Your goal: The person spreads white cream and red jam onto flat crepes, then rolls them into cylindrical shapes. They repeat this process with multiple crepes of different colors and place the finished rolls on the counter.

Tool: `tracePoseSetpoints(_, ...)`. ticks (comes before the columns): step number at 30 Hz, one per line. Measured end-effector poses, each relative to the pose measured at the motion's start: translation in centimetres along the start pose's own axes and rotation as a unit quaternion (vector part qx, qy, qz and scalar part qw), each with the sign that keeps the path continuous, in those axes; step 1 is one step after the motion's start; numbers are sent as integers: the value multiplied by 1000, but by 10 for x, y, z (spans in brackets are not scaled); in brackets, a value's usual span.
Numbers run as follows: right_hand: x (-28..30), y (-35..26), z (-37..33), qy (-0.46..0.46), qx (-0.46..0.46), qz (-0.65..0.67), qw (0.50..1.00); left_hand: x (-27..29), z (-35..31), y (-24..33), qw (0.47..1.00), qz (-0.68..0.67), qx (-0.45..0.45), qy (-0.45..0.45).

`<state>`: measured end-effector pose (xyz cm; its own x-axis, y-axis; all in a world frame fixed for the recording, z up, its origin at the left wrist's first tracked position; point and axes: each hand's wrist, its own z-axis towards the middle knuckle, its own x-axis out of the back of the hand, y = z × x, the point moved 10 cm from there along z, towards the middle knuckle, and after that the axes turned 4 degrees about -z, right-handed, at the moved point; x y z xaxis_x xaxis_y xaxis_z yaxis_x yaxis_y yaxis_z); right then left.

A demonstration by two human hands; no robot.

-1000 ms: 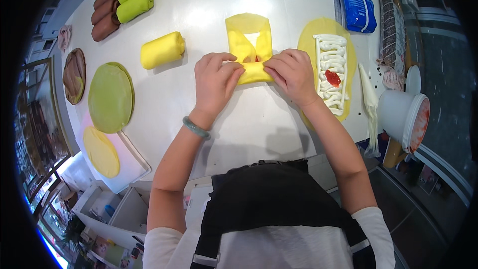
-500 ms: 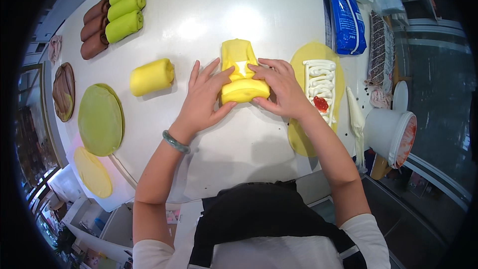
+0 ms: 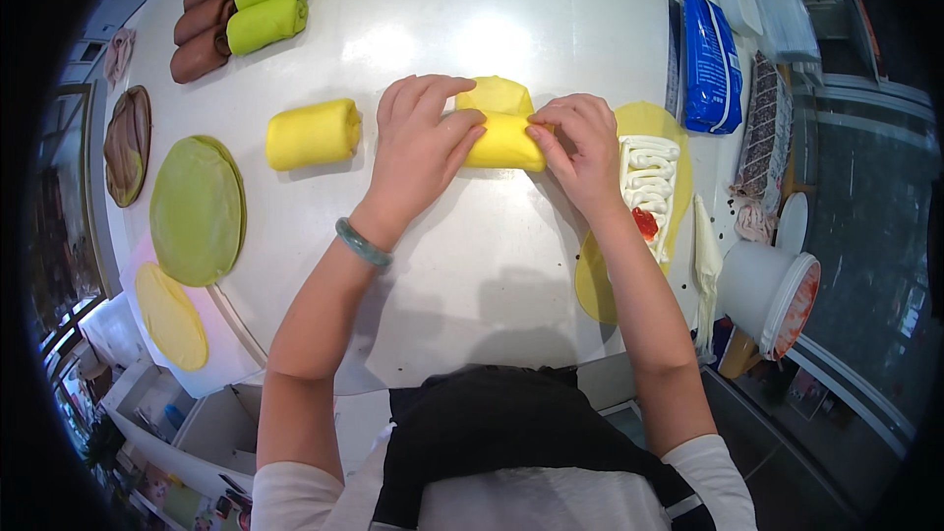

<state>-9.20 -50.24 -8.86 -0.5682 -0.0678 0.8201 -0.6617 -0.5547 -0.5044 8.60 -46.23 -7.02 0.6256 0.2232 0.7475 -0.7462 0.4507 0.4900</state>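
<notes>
Right hand [image 3: 580,146] beside cream-topped sheet [image 3: 598,287]

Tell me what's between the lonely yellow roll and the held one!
The left hand lies between the lone yellow roll and the held roll, in the head view.

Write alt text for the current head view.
The person's left hand and right hand hold a partly rolled yellow wrap on a white table. A yellow roll lies left of them; to the right, a flat yellow sheet bears white cream and a red dollop.
</notes>
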Motion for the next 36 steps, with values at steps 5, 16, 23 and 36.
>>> tracePoseSetpoints(5, 7, -25, 2, -15, 85, -92, 992, 3, 4, 2, 999, -2, 1, -45)
tracePoseSetpoints(16, 10, -7, 46, 6, 111, -40, 993, -22, 45, -31, 995, -6, -20, -93)
tracePoseSetpoints(23, -1, 13, 57, -70, 76, -65, 992, -17, 63, -22, 993, 10, -64, -96)
tracePoseSetpoints(36, -60, -111, 147, -22, 132, 12, 991, 121, 59, -99, 984, 114, -68, -119)
